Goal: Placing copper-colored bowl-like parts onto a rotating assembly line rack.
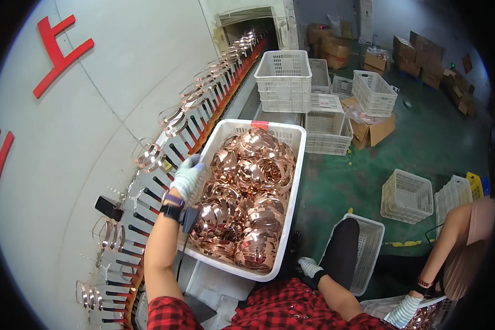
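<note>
My left hand [187, 179], in a pale striped glove, is at the left rim of a white plastic crate [298, 165]. Its fingers are extended beside the rim, with nothing visible in them. Shiny rose-gold curved metal bands [258, 176] fill the crate in loose, nested heaps. My right hand [311, 268], also gloved, is low beside my dark-trousered leg, its fingers loosely apart and no object showing in it. Left of the crate runs a line of upright holders [165, 184] with black-and-red stems, several carrying similar bands [173, 121].
The conveyor line enters a wall opening [247, 27]. Stacked white crates [283, 82] stand beyond the full one; another crate [368, 247] is by my leg. At right, a co-worker's gloved hand [404, 311] is at a crate of bands. A phone [109, 208] is by the wall.
</note>
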{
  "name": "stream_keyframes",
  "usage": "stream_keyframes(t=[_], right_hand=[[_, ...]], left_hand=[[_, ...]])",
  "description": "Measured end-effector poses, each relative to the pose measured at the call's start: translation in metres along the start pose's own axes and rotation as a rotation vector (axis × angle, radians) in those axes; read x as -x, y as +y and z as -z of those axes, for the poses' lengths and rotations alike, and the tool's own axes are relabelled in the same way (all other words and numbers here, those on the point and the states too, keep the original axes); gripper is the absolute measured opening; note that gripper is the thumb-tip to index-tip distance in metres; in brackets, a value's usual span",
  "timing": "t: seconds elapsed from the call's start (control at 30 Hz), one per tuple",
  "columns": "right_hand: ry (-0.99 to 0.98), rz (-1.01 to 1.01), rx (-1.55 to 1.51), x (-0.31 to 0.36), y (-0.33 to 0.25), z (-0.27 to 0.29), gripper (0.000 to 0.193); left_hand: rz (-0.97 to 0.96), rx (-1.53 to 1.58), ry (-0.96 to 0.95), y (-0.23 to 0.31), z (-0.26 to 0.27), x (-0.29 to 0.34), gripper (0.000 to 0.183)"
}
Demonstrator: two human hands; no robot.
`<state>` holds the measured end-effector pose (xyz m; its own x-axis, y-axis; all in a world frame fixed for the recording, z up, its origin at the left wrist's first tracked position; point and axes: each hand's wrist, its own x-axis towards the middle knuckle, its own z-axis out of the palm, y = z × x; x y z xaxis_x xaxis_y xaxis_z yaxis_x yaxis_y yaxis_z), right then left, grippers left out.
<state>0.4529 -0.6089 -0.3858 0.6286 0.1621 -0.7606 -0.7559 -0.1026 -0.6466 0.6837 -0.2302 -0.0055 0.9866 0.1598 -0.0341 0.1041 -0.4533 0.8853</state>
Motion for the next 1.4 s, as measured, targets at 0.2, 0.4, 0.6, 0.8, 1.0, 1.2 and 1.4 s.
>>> stream_keyframes(t=[0.2,0.4,0.6,0.8,1.0,1.2,1.4], right_hand=[[0.018,0.091,0.085,0.025,-0.025,-0.014,0.024],[-0.05,0.05,0.114,0.023,-0.026,-0.012,0.026],[-0.016,0.104,0.152,0.026,-0.03,-0.015,0.022],[-0.025,0.231,0.32,0.017,-0.024,-0.012,0.024],[-0.015,0.24,0.3,0.034,-0.038,-0.018,0.024],[-0.046,0.236,0.343,0.03,-0.037,-0.014,0.021],[-0.019,0.177,0.352,0.024,-0.029,-0.005,0.021]], left_hand=[[0.196,-0.209,0.133,-0.089,0.056,0.033,0.057],[0.256,-0.301,0.192,-0.083,0.05,0.045,0.057],[0.225,-0.377,0.232,-0.067,0.049,0.052,0.045],[0.185,-0.385,0.254,-0.072,0.053,0.052,0.041],[0.166,-0.419,0.299,-0.101,0.062,0.047,0.048],[0.08,0.826,0.795,-0.088,0.085,0.055,0.068],[0.347,0.943,0.568,-0.037,0.138,0.069,0.074]])
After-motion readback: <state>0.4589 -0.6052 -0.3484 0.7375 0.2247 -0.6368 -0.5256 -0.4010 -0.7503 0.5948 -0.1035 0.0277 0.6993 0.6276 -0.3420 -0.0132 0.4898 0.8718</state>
